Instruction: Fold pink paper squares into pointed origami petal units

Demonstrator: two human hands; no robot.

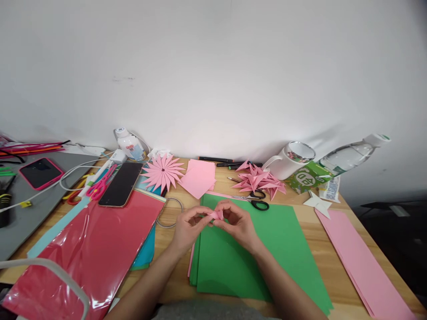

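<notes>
My left hand (189,227) and my right hand (237,222) meet over the green paper sheets (287,240) at the middle of the wooden table. Both pinch a small folded pink paper piece (216,215) between their fingertips. Behind them lie a pile of folded pink paper points (258,180), a pink paper flower (163,171) and a stack of pink square sheets (199,177).
Black-handled scissors (256,201) lie just beyond my hands. A phone (120,184) and pink scissors (100,186) rest by a red plastic-wrapped paper pack (90,249) at left. A white mug (289,161), a tilted water bottle (350,155) and long pink strips (363,262) are at right.
</notes>
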